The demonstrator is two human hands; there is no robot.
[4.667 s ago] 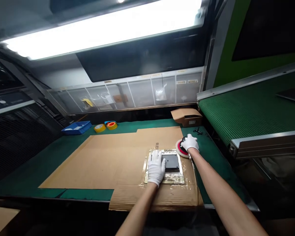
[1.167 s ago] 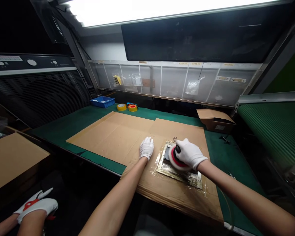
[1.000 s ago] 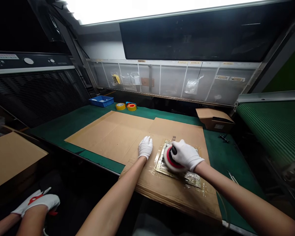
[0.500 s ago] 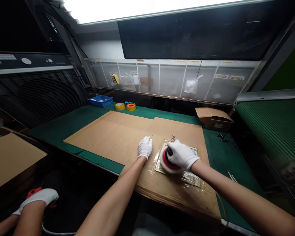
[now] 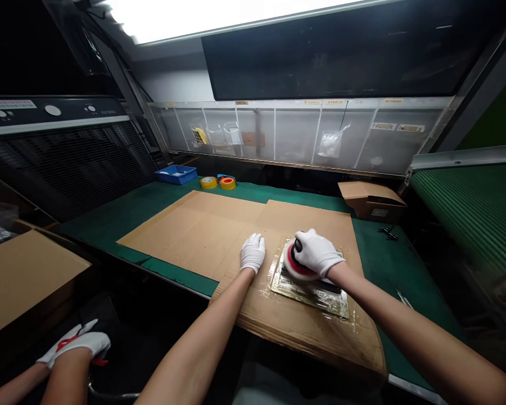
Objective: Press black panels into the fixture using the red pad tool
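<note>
- Green-topped table (image 5: 388, 253) under a blazing strip light, a broad cardboard sheet (image 5: 194, 242) laid across it, looks like padding for the work on top!
- Right hand (image 5: 316, 253) is clamped on a round buffing pad (image 5: 297, 261), red-rimmed with a black knob, fingers curled tightly over it, bearing straight down.
- Right under those fingers, a foil-bright plate (image 5: 310, 298) wrapped in clear film lies flat on the cardboard, the pad sitting on it.
- Left hand (image 5: 252, 253) lies flat on the cardboard just left of the plate, fingers open and holding nothing, apparently bracing the sheet against sliding.
- Far ahead of the left fingers, a blue tray (image 5: 176, 175) and two tape rolls (image 5: 217, 182) sit by the table's back edge.
- Low at far left, a co-worker's gloved hands (image 5: 73, 343) stay well apart.
</note>
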